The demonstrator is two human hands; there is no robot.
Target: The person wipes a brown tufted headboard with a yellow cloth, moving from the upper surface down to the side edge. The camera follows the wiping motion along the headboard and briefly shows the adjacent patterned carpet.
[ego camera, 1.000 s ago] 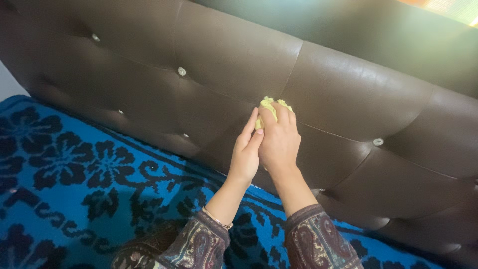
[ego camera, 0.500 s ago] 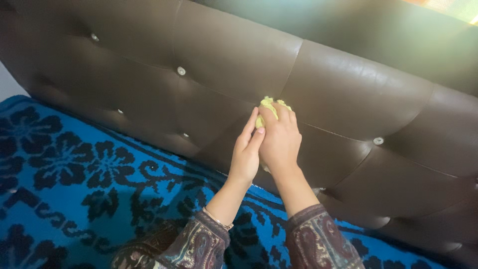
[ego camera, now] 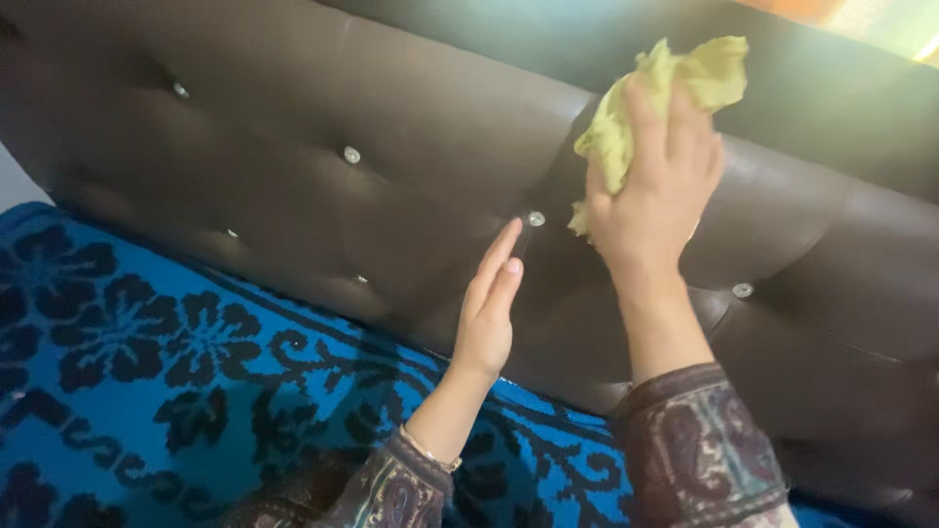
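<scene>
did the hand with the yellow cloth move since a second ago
Yes: the right hand carried the yellow cloth up and right, off the silver button.

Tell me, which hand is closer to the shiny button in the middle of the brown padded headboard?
Left. The left hand has its fingertips just below-left of the button; the right hand holds a yellow cloth up to its right.

The right hand (ego camera: 653, 200) has lifted the yellow cloth (ego camera: 653, 103) up the headboard (ego camera: 411, 166), uncovering a stud (ego camera: 535, 218) beside the left hand (ego camera: 486, 311).

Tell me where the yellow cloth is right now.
In the head view, the yellow cloth is upper right, held in the right hand against the upper part of the brown tufted headboard, right of a silver button.
</scene>
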